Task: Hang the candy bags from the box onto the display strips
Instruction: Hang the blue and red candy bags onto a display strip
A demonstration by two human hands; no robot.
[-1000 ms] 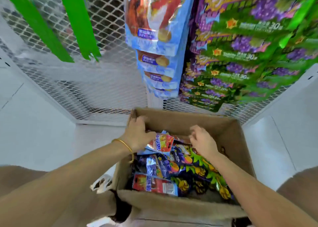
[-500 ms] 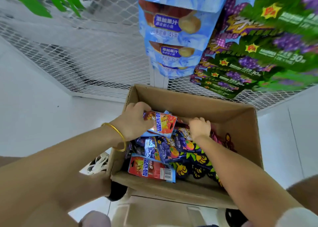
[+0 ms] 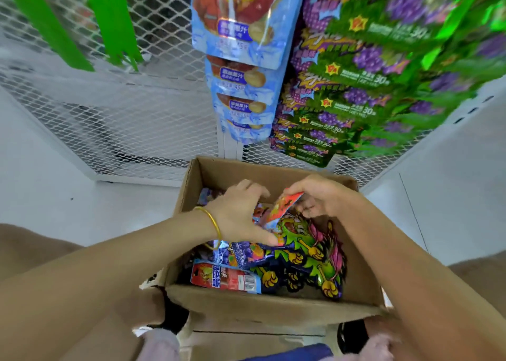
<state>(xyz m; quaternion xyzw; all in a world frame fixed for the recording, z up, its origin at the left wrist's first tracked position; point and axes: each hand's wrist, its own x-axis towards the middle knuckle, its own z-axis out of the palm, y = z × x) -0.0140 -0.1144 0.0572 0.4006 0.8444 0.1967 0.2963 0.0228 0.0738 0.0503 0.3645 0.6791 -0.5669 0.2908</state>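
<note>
Since half a second earlier, the right hand (image 3: 323,196) had come up out of the pile to meet the left hand (image 3: 241,213), and the red candy bag (image 3: 283,207) had lifted above the other bags. Upper left of frame: two green strips (image 3: 109,18) hung bare against the white mesh panel (image 3: 123,130). Left of centre: left hand, gold bangle (image 3: 212,222) on the wrist, fingers curled over the red candy bag's lower part, thumb under it. Centre: the bag tilted, over the cardboard box (image 3: 273,303). Right hand pinched the bag's top corner, fingers curled. Loose bags (image 3: 309,262) filled the box below. Top centre: blue bags (image 3: 238,32) hung in a column. Upper right: purple-green grape bags (image 3: 383,73) hung overlapped, blurred.
</note>
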